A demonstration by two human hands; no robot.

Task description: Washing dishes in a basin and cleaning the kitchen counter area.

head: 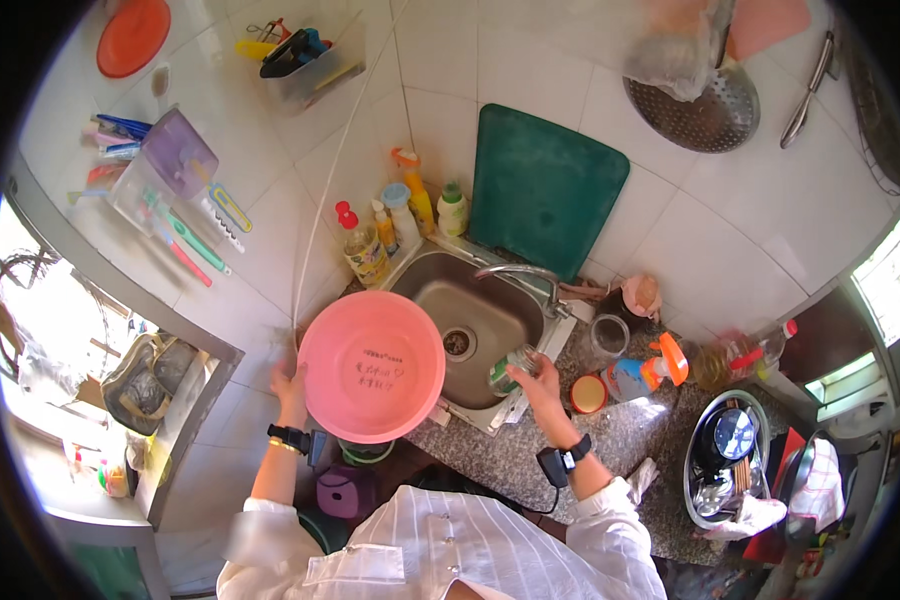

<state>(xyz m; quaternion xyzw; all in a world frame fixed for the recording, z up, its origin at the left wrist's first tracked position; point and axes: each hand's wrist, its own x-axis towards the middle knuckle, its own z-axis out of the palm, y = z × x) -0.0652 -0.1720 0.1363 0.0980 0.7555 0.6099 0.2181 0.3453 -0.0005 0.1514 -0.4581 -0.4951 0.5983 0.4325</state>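
My left hand (291,386) grips the left rim of a pink plastic basin (371,322), which is held up at the left of the sink and overlaps its edge. The basin bears writing on its bottom. In my right hand (544,390) is a glass jar (511,370) with a green label, tilted over the right part of the stainless steel sink (487,307). A curved metal faucet (529,271) reaches over the basin of the sink from the right. The fingers of my left hand are partly blurred.
Bottles, one a dish soap bottle (365,251), line the sink's back left. A green cutting board (547,187) leans on the tiles. At the right stand an open glass jar (609,335), a round lid (589,394), a spray bottle (637,373) and a metal tray (690,480) of dishes.
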